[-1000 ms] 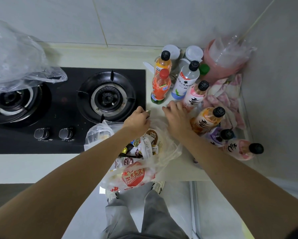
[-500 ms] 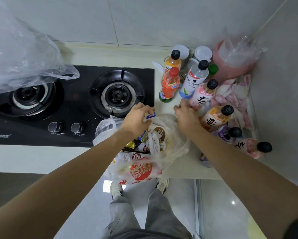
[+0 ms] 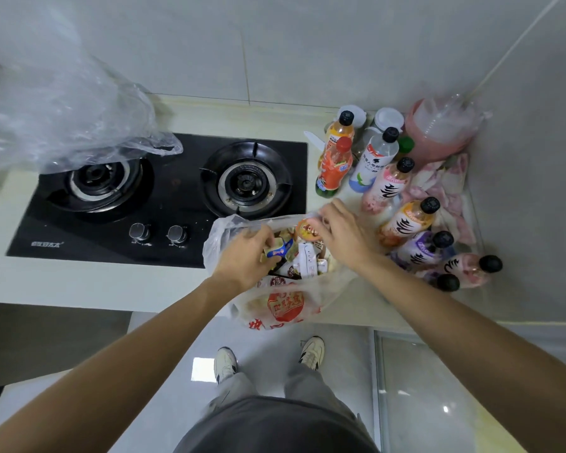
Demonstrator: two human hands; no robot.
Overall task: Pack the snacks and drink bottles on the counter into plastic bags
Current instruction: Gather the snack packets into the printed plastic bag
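Observation:
A clear plastic bag full of snack packets sits at the counter's front edge, hanging partly over it. My left hand is inside the bag's mouth, shut on a small blue and cream snack packet. My right hand is at the bag's far right rim, fingers closed on a round red and white snack. Several drink bottles stand or lie to the right: an orange one with a red cap, a white one, a pink one and an orange one.
A black two-burner gas hob fills the counter on the left. An empty clear plastic bag hangs over the left burner. A pink jug and crumpled pink cloth sit in the right corner by the wall.
Both hands have moved from the counter by the bottles back into the bag's mouth, each carrying a snack. The left hand's packet has gone from the bag's rim down inside.

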